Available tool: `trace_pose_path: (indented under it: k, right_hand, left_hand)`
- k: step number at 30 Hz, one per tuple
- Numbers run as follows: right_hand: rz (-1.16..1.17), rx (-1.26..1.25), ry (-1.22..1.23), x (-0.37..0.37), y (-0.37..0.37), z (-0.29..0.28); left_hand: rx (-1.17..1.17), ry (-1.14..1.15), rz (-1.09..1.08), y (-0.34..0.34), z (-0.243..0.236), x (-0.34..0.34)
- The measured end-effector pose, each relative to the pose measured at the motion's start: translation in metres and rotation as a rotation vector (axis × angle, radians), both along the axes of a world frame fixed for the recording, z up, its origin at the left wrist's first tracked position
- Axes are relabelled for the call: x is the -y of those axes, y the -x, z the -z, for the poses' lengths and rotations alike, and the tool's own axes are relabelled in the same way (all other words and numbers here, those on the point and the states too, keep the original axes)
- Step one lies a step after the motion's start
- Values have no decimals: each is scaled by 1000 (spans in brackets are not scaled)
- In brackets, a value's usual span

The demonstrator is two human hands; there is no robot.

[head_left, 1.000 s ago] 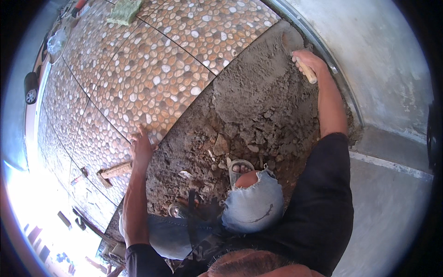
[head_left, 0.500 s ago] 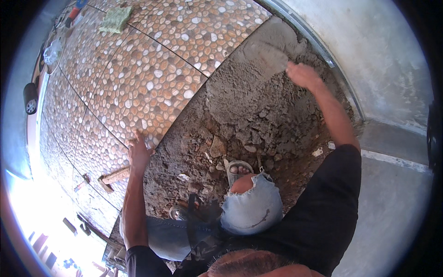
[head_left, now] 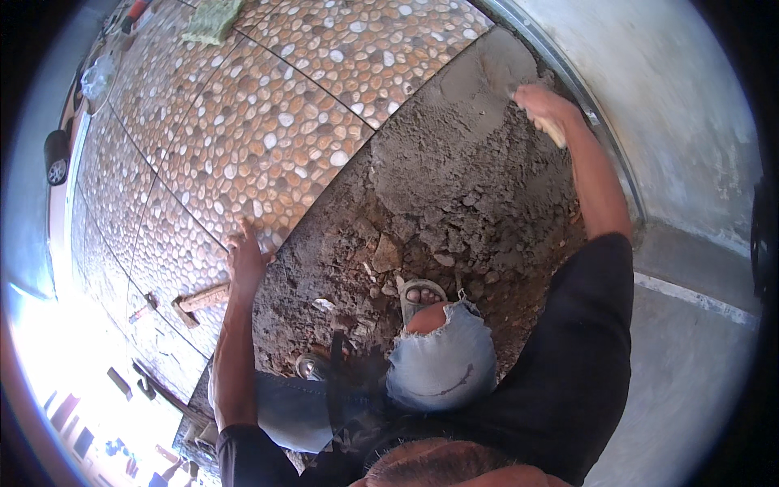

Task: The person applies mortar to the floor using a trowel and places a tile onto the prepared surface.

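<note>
My right hand [head_left: 542,105] is closed around a trowel by its pale handle [head_left: 554,132], at the far end of a bed of wet grey mortar [head_left: 454,142]. The trowel's blade is hard to tell from the mortar around it. Part of the mortar near the blade looks smooth; nearer to me it is rough and lumpy. My left hand [head_left: 246,256] rests open on the edge of the pebble-patterned floor tiles [head_left: 268,150], fingers stretched out. Just beside my left forearm, a hammer [head_left: 199,302] with a wooden handle lies on the tiles.
A metal strip [head_left: 568,77] runs along the foot of the grey wall [head_left: 665,105] at right. Stones and dirt [head_left: 381,256] surround my sandalled foot [head_left: 422,296]. A green cloth or sponge-like piece [head_left: 213,23] and a clear plastic bag [head_left: 97,77] lie at far left.
My right hand has moved slightly farther away and to the right with the trowel, and its wrist has turned so the handle shows. My left hand stays on the tiles. The view has shifted slightly.
</note>
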State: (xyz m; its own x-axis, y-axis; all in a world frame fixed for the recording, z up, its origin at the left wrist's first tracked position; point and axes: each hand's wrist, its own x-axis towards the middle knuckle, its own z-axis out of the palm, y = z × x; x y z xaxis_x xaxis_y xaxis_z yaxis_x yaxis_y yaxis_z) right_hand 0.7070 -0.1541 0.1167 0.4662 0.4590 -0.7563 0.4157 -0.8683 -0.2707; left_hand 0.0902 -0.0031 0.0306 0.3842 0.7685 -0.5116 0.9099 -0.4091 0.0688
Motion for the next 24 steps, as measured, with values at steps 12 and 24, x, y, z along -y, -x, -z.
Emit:
trace_pose_path:
  k: [12, 24]
  right_hand:
    - [-314, -122, 66, 34, 142, 1]
    - [96, 14, -120, 27, 85, -1]
  left_hand:
    - [-5, -18, 12, -9, -4, 0]
    - [-70, -36, -12, -16, -2, 0]
